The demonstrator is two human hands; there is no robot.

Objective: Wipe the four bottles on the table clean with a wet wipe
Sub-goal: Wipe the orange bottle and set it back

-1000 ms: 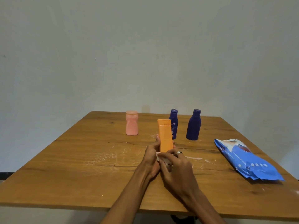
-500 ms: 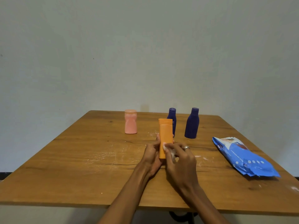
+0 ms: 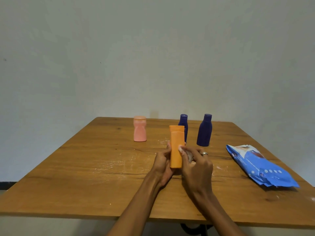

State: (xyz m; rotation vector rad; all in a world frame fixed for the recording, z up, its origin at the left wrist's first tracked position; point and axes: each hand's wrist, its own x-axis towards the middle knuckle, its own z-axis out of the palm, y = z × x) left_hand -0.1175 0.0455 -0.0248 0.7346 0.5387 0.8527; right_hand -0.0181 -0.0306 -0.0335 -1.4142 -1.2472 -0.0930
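Orange bottle (image 3: 176, 147) stands near the middle of the worktop (image 3: 85, 167), gripped from the left side by the left hand (image 3: 162, 165). Right hand (image 3: 196, 165) presses a bunched wet wipe (image 3: 188, 155) against its right side, fingers curled round the wipe. Wiping of 1 of 4 bottles is under way. Next likely calls for turning it to reach unwiped faces. Pink bottle (image 3: 140, 128) and 2 blue bottles (image 3: 204, 131) wait behind; wipes pack (image 3: 262, 167) lies at right.

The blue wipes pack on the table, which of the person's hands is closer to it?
Right. The right hand, wiping the orange bottle, lies between that bottle and the blue wipes pack. The left hand holds the bottle's far side, farther from the pack.
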